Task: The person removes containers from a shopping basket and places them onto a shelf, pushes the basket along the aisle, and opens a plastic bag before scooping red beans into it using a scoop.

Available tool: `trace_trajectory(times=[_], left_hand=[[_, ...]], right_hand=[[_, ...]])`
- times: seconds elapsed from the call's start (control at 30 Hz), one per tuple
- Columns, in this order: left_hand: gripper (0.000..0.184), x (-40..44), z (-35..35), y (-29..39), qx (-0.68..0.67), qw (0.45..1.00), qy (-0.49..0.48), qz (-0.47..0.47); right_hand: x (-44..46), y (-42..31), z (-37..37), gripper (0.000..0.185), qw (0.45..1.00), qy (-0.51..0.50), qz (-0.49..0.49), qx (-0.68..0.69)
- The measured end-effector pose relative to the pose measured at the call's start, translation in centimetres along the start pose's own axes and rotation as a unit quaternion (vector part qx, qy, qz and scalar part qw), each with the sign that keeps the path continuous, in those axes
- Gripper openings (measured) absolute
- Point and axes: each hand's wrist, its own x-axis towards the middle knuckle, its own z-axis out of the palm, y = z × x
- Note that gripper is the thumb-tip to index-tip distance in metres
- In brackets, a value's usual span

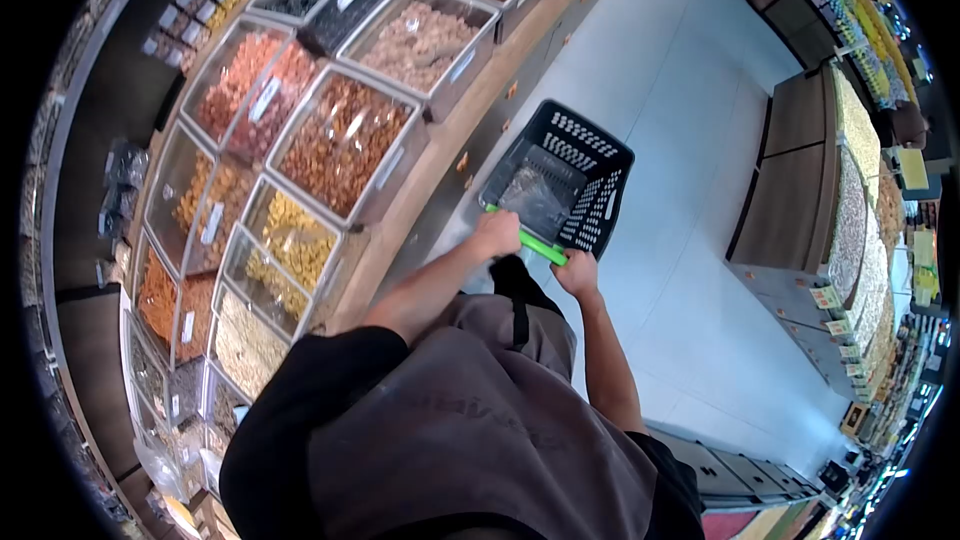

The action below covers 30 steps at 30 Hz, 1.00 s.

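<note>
A black plastic shopping basket (618,172) with rows of slots in its walls hangs in front of my body, above the pale floor. My left hand (499,233) is closed round the left end of its bright green handle (540,246). Farther right on that same handle, my right hand (577,272) has its fingers wrapped round the bar. Inside the basket lies a crumpled clear plastic bag (537,194); whether it contains anything, I cannot make out.
To my left, a wooden-edged stand (395,215) carries several clear-lidded bins, among them one of brown dried fruit (342,147) and one of yellow pieces (290,236). Across the pale floor (680,180) stands a dark wooden counter (785,190) heaped with loose goods.
</note>
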Motion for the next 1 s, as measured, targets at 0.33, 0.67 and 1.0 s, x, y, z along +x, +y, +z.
trace_trajectory(times=[0.33,0.67,1.0], left_hand=[[0.028,10.0,-3.0,3.4,-0.134,0.984,0.115,-0.033],[0.036,12.7,-7.1,6.6,0.011,0.986,-0.161,-0.028],[0.039,20.0,-12.7,6.9,0.039,0.988,-0.152,-0.014]], right_hand=[[12.0,5.6,-6.6,0.028,0.998,-0.039,-0.033,-0.04],[12.9,9.4,-7.4,0.027,0.99,-0.006,-0.11,-0.092],[20.9,9.4,-11.5,0.03,0.993,-0.038,-0.06,-0.09]])
